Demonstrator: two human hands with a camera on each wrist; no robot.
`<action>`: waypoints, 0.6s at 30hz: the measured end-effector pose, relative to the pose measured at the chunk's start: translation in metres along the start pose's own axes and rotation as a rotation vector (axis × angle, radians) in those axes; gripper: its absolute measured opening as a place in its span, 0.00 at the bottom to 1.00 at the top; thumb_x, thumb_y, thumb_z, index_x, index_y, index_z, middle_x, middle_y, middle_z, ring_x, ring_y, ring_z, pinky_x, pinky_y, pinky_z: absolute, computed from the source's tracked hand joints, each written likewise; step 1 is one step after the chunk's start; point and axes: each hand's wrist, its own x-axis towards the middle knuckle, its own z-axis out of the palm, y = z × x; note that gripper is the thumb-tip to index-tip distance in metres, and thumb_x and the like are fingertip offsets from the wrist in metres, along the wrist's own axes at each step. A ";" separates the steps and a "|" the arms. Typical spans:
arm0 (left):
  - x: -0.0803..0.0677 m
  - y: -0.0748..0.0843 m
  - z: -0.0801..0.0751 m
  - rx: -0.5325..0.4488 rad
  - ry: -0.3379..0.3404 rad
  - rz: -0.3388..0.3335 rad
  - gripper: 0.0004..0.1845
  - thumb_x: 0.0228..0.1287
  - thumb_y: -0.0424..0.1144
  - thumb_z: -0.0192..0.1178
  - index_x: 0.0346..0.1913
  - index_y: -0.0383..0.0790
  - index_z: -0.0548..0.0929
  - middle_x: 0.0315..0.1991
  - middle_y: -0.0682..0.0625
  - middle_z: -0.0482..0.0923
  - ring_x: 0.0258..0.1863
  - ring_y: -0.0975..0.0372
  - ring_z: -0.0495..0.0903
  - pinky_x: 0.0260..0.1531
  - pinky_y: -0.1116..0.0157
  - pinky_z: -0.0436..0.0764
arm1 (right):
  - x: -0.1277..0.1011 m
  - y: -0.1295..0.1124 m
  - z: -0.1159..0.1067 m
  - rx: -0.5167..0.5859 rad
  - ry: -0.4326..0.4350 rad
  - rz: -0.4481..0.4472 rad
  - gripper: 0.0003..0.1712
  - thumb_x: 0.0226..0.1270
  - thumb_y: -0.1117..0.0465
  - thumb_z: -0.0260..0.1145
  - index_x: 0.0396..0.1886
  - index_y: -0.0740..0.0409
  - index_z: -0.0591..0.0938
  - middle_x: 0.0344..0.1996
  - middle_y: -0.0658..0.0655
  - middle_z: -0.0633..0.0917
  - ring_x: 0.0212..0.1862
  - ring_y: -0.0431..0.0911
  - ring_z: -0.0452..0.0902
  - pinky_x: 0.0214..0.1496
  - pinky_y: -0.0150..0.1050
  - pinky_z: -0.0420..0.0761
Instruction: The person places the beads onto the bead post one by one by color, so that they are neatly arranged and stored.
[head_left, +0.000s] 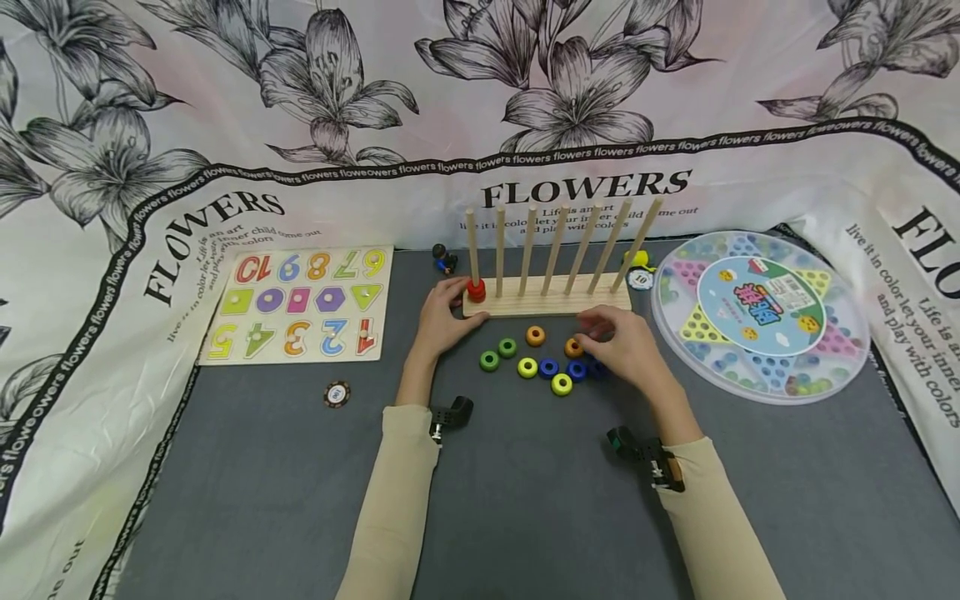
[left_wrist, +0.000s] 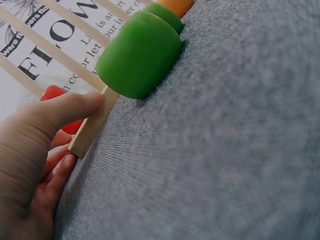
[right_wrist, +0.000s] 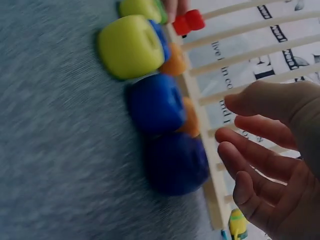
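My left hand (head_left: 442, 319) grips the left end of a wooden peg stand (head_left: 551, 307). In the left wrist view its thumb lies on the front of the stand, and the other fingers reach around the end. Red beads (head_left: 476, 290) sit low on the leftmost peg. My right hand (head_left: 622, 343) hovers by the stand's right front, above the loose beads. In the right wrist view its fingers (right_wrist: 235, 155) are loosely bent and apart, holding nothing. Nearby lie orange beads (head_left: 535, 336), blue beads (head_left: 549, 368), yellow beads (head_left: 561, 384) and green beads (head_left: 489, 361).
To the left lies a number and shape board (head_left: 296, 304), with a round chip (head_left: 337, 394) in front of it. A round board game (head_left: 761, 317) lies at the right. Small figures, one dark (head_left: 444, 258) and one yellow (head_left: 639, 265), stand behind the peg stand.
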 end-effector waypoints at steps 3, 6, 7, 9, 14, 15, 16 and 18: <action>0.000 0.000 0.001 -0.005 -0.003 0.007 0.36 0.57 0.42 0.74 0.67 0.32 0.74 0.65 0.39 0.70 0.59 0.48 0.71 0.56 0.59 0.78 | -0.004 0.005 0.002 -0.055 -0.037 0.031 0.19 0.64 0.63 0.70 0.53 0.65 0.83 0.44 0.65 0.86 0.44 0.57 0.82 0.47 0.55 0.80; 0.000 0.001 0.001 -0.006 -0.004 0.011 0.36 0.57 0.42 0.74 0.67 0.32 0.74 0.64 0.38 0.70 0.59 0.48 0.71 0.56 0.59 0.78 | -0.006 0.009 0.003 -0.089 -0.050 0.046 0.20 0.64 0.62 0.71 0.54 0.65 0.83 0.47 0.65 0.85 0.49 0.58 0.81 0.51 0.57 0.77; -0.001 0.001 0.001 -0.008 -0.003 0.013 0.36 0.57 0.41 0.74 0.67 0.31 0.74 0.64 0.38 0.70 0.58 0.47 0.71 0.56 0.58 0.78 | -0.006 0.010 0.004 -0.091 -0.052 0.043 0.20 0.63 0.62 0.71 0.54 0.65 0.83 0.47 0.66 0.84 0.50 0.59 0.80 0.53 0.57 0.77; -0.001 0.000 0.001 -0.007 0.001 0.012 0.36 0.56 0.41 0.74 0.67 0.31 0.74 0.64 0.38 0.70 0.58 0.47 0.71 0.56 0.58 0.78 | -0.007 0.012 0.006 -0.092 -0.062 0.041 0.20 0.63 0.63 0.71 0.54 0.65 0.82 0.48 0.66 0.84 0.51 0.59 0.80 0.54 0.57 0.76; -0.001 0.000 0.001 -0.003 -0.002 -0.001 0.36 0.57 0.41 0.73 0.67 0.32 0.74 0.64 0.38 0.70 0.58 0.47 0.71 0.57 0.58 0.78 | -0.009 0.016 0.010 -0.063 -0.093 0.019 0.21 0.63 0.63 0.71 0.55 0.65 0.82 0.49 0.65 0.84 0.52 0.59 0.79 0.54 0.57 0.77; -0.001 0.001 0.001 0.000 -0.003 -0.005 0.36 0.57 0.41 0.73 0.67 0.32 0.74 0.65 0.38 0.70 0.58 0.47 0.71 0.57 0.58 0.77 | -0.009 0.016 0.011 -0.058 -0.098 0.014 0.21 0.63 0.63 0.71 0.54 0.65 0.82 0.49 0.65 0.84 0.52 0.59 0.79 0.55 0.57 0.77; -0.001 0.001 0.000 0.001 -0.004 -0.010 0.36 0.57 0.42 0.73 0.67 0.33 0.74 0.65 0.38 0.70 0.58 0.48 0.71 0.57 0.58 0.77 | -0.009 0.016 0.011 -0.055 -0.101 0.007 0.21 0.63 0.63 0.71 0.54 0.65 0.83 0.49 0.65 0.84 0.52 0.59 0.79 0.55 0.57 0.77; -0.001 0.001 0.000 0.004 -0.003 -0.013 0.36 0.57 0.42 0.73 0.67 0.33 0.74 0.65 0.39 0.70 0.58 0.48 0.71 0.57 0.58 0.77 | -0.009 0.016 0.012 -0.051 -0.106 -0.002 0.20 0.63 0.63 0.71 0.54 0.65 0.83 0.49 0.65 0.84 0.52 0.59 0.79 0.55 0.57 0.76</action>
